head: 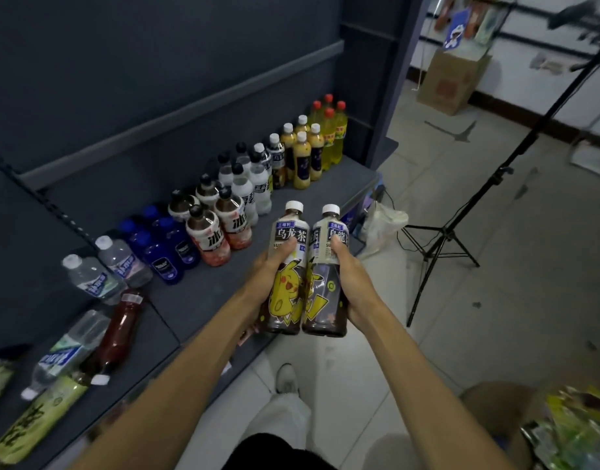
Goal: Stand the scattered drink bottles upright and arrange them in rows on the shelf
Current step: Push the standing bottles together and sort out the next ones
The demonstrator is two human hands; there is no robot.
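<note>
Each hand [264,266] [351,266] grips one upright tea bottle [286,279] [325,283], caps up.

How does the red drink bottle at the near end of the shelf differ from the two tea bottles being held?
The red drink bottle lies on its side on the shelf, untouched; the tea bottles are upright, gripped by the left hand and right hand. Its liquid is red, theirs dark brown. All have white caps.

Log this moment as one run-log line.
left hand: holds tea bottle | right hand: holds second tea bottle | shelf: some bottles lying
</note>
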